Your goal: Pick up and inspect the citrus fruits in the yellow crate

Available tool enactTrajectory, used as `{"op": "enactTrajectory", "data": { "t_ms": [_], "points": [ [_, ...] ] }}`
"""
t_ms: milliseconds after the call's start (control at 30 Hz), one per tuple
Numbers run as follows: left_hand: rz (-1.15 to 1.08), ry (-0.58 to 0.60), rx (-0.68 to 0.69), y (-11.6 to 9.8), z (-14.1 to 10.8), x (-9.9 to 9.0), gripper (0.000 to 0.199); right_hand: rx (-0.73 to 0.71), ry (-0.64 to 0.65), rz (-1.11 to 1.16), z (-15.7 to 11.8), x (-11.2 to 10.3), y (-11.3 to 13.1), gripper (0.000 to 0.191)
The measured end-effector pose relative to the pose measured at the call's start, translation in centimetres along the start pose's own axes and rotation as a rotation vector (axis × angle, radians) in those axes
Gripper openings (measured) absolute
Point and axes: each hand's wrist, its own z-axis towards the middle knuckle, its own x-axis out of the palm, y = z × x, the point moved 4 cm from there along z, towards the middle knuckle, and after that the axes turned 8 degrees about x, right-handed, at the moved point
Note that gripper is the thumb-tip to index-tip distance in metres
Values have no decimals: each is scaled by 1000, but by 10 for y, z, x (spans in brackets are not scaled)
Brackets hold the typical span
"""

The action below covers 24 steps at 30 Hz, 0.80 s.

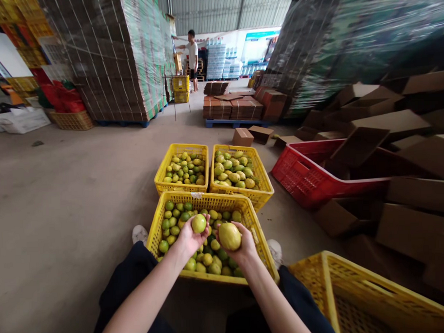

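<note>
Head view | I see the left hand [190,241] cupped round a small green fruit [198,223] | right hand [245,244] cupped round a big yellow fruit [230,236], just to its right; I can't tell its long way | both over the front crate [226,200] | back right crate [263,178] lies ahead, a bit right; right hand is nearer

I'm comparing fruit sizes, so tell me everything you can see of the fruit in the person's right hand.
The larger fruit is rounded and a little uneven, yellow with a greenish tinge, its skin smooth-looking with a soft shine. It looks whole on the side that shows; its underside is hidden. The right hand cups it above the nearest yellow crate, apart from the smaller, greener fruit in the left hand.
</note>
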Motion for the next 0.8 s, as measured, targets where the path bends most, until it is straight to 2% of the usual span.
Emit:
{"op": "enactTrajectory", "data": {
  "t_ms": [200, 367, 667, 800],
  "points": [
    [1, 16, 37, -3, -2, 3, 13, 6, 2, 23, -1, 1, 0, 11],
    [52, -14, 99, -4, -3, 4, 6, -32, -17, 2, -3, 2, 0, 5],
    [13, 12, -35, -1, -2, 0, 18, -58, -8, -13, 4, 0, 0, 8],
    [12, 3, -39, 0, -3, 0, 20, -40, -16, -29, 6, -2, -1, 8]
  ]
}}
